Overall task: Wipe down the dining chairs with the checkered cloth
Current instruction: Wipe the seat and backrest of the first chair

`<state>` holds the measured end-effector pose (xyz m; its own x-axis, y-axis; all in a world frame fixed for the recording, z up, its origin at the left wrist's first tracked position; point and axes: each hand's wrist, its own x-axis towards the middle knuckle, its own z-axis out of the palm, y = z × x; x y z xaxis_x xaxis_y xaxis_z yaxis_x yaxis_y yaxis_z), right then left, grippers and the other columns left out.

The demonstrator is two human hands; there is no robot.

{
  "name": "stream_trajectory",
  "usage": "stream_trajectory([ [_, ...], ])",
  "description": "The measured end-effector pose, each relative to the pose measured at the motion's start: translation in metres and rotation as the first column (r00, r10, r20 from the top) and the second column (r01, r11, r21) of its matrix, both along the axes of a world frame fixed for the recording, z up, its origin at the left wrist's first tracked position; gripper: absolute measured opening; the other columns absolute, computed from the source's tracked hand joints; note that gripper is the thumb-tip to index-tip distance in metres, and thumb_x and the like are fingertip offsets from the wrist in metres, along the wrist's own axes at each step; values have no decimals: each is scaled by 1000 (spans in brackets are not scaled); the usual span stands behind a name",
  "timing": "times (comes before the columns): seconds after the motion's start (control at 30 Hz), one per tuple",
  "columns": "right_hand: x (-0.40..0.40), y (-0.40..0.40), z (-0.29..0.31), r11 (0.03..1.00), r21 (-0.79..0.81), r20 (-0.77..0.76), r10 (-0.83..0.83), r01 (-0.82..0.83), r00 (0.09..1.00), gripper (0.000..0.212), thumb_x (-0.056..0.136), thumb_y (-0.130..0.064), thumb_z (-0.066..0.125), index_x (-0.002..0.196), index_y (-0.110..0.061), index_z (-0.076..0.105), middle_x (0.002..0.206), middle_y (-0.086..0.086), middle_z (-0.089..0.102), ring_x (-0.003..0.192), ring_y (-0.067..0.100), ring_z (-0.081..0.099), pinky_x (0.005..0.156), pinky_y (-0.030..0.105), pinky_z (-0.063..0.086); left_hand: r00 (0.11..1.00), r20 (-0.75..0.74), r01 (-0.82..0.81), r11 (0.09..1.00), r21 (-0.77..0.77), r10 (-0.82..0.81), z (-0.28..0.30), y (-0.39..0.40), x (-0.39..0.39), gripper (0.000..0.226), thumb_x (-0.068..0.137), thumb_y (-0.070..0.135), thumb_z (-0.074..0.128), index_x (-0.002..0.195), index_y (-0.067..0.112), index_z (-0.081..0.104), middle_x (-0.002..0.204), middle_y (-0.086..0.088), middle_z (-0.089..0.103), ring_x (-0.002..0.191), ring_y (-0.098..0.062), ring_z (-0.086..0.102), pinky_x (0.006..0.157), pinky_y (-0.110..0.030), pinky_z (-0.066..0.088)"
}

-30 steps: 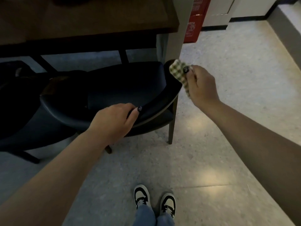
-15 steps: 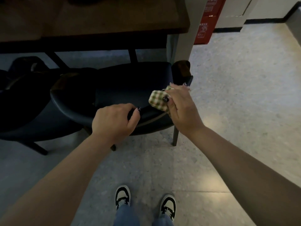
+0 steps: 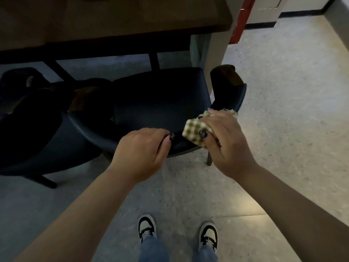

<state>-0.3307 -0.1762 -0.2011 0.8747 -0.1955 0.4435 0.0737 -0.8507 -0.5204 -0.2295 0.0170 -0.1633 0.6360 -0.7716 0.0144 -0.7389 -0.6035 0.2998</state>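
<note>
A dark blue dining chair (image 3: 160, 103) with a curved backrest stands in front of me, tucked partly under the wooden table (image 3: 113, 21). My left hand (image 3: 143, 150) grips the top rim of the backrest near its middle. Just to its right, my right hand (image 3: 224, 137) holds the green-and-white checkered cloth (image 3: 194, 131) bunched against the same rim, the thumb on top of the cloth. The chair's right arm end (image 3: 226, 76) shows brown wood.
A second dark chair (image 3: 37, 129) stands close on the left. A pale pillar (image 3: 217, 40) rises behind the chair's right side, with a red box (image 3: 239, 25) beyond it. Speckled floor (image 3: 283, 110) spreads to the right. My shoes (image 3: 147, 227) are below.
My right hand has slid the cloth from the chair's right arm end along the backrest rim toward my left hand. The left hand has kept its grip.
</note>
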Motion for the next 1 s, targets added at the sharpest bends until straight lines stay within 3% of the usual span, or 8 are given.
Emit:
stream_trajectory([
  [0.37,11,112,2,960,-221,-5,-179,174,984,33,95,-16,47,113,5,66,115,18,65,119,33,55,104,51,39,989,-33,146,989,34,-145,-7,90,78,48,98,37,29,109,12,69,102,-1,71,95,-22,66,91,-39,45],
  [0.53,37,168,2,938,-287,-40,-215,194,976,32,96,-15,48,115,3,66,116,16,66,120,32,56,103,50,42,997,4,-74,997,-38,74,-16,127,110,45,96,31,32,116,14,69,121,-2,67,125,-18,55,113,-46,26],
  [0.63,61,199,7,935,-286,-92,-243,208,966,32,98,-16,46,116,2,66,115,15,66,118,32,58,100,49,45,986,-77,-158,980,-119,150,-21,150,127,39,95,21,41,126,10,64,135,-7,58,135,-20,45,113,-51,32],
  [0.7,80,216,11,943,-268,-136,-242,199,961,31,99,-17,47,115,1,66,114,15,67,116,32,59,99,47,47,972,-133,-215,961,-172,194,-26,162,133,36,98,14,45,132,11,59,142,-7,53,138,-19,41,114,-43,32],
  [0.8,112,235,16,961,-219,-222,-218,170,950,27,93,-12,58,116,1,64,114,16,66,114,33,59,99,45,48,923,-252,-353,899,-260,290,-34,173,135,39,99,15,46,137,15,54,143,-2,51,133,-13,45,107,-24,32],
  [0.9,143,248,21,977,-176,-331,-174,121,927,32,89,-8,64,119,0,62,117,16,64,115,34,57,103,44,44,801,-464,-553,764,-333,378,-42,180,137,36,102,21,43,136,24,54,99,15,68,88,11,59,76,-5,42],
  [0.93,152,251,22,982,-168,-367,-149,92,918,32,91,-9,61,122,0,60,120,16,63,118,34,55,105,45,42,737,-556,-625,701,-345,383,-43,181,139,34,103,23,41,134,27,55,91,20,66,82,15,58,75,-5,43],
  [1.0,170,255,23,989,-141,-429,-97,39,898,35,97,-14,51,129,-1,54,128,17,57,125,35,48,110,44,35,613,-720,-732,577,-362,326,-46,181,145,31,104,25,39,129,30,58,109,19,67,104,9,59,97,-24,47],
])
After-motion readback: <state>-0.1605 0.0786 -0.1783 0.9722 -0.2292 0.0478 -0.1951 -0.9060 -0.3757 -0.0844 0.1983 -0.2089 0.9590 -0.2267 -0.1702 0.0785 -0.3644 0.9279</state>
